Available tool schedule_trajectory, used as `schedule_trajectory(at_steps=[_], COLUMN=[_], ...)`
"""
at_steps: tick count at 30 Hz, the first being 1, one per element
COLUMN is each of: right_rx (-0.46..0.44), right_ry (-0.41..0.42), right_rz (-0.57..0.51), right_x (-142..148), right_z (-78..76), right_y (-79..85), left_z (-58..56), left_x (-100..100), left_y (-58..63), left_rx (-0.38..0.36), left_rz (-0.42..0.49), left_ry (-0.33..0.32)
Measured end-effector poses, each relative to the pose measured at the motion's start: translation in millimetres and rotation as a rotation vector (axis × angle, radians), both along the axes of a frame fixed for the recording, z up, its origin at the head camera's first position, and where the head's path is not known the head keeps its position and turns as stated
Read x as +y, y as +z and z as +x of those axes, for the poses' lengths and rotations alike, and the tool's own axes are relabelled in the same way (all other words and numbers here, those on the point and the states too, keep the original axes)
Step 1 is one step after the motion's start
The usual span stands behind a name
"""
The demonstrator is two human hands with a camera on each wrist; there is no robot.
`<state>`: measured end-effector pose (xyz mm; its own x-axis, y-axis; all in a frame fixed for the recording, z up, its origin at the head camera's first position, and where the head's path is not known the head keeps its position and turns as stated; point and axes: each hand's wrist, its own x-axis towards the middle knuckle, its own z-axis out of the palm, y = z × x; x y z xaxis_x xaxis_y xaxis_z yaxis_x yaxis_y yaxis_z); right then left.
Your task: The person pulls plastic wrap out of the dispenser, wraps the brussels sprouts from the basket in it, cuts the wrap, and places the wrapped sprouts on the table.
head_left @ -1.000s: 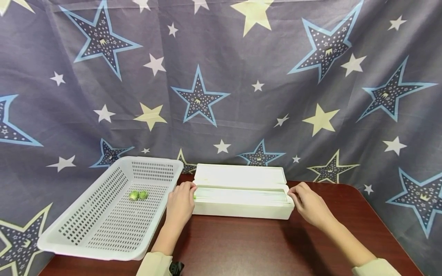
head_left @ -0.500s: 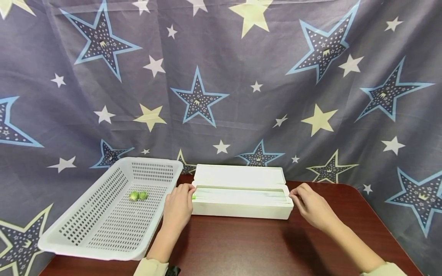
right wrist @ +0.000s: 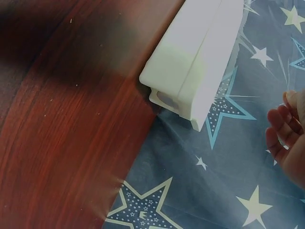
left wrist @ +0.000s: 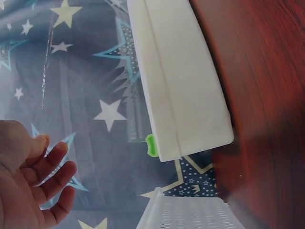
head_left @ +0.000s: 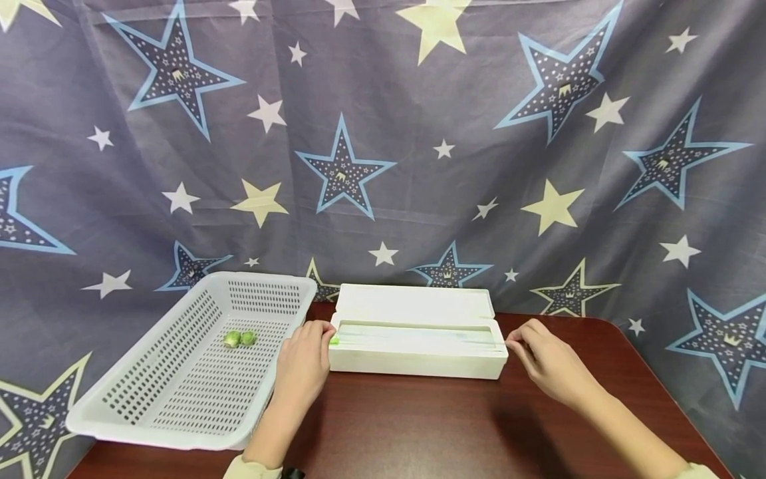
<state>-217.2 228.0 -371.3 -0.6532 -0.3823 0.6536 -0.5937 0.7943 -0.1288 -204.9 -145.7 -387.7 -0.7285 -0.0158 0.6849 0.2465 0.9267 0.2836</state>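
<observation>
A white cling film dispenser (head_left: 419, 364) lies lengthwise on the table, its lid (head_left: 413, 303) tipped back. My left hand (head_left: 304, 359) pinches one corner of the clear cling film (left wrist: 46, 67) between thumb and forefinger, just off the dispenser's left end. At the opposite end my right hand (head_left: 550, 362) pinches the other corner, thumb against forefinger. In both wrist views the film stretches from the box toward the hands, thin and see-through. A green cutter slider (left wrist: 151, 145) sits at the dispenser's left end, right by my left fingertips in the head view.
To the left stands a white perforated basket (head_left: 263, 399) holding two small green Brussels sprouts (head_left: 239, 339). Behind the reddish-brown table (head_left: 407, 426) hangs a grey curtain (head_left: 383, 86) printed with stars. The table's right edge slopes away beyond my right forearm.
Both hands have drawn slightly back toward me and a little apart, pulling the film's edge with them. Dispenser, basket and sprouts stay where they were.
</observation>
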Motion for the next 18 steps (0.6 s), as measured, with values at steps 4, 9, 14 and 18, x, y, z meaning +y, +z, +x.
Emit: schedule_trajectory(at_steps=[4,9,14,18], right_rx=[0.004,0.012,0.014,0.027], right_ry=[0.012,0.023,0.029,0.05], right_rz=[-0.006,-0.007,-0.003,0.005], right_x=[0.6,1.7,3.4,4.7], right_z=[3.8,8.3,12.8,16.5], right_y=[2.3,4.5,6.4,8.7], left_z=[3.5,10.0,16.2,21.2], left_x=[-0.8,-2.2,-3.7,-5.1], left_y=[2.8,6.2,10.1,13.6], left_rx=[0.025,0.031,-0.002,0.011], left_rz=[-0.013,-0.036,-0.049,-0.072], left_ry=[-0.004,-0.01,-0.019,-0.04])
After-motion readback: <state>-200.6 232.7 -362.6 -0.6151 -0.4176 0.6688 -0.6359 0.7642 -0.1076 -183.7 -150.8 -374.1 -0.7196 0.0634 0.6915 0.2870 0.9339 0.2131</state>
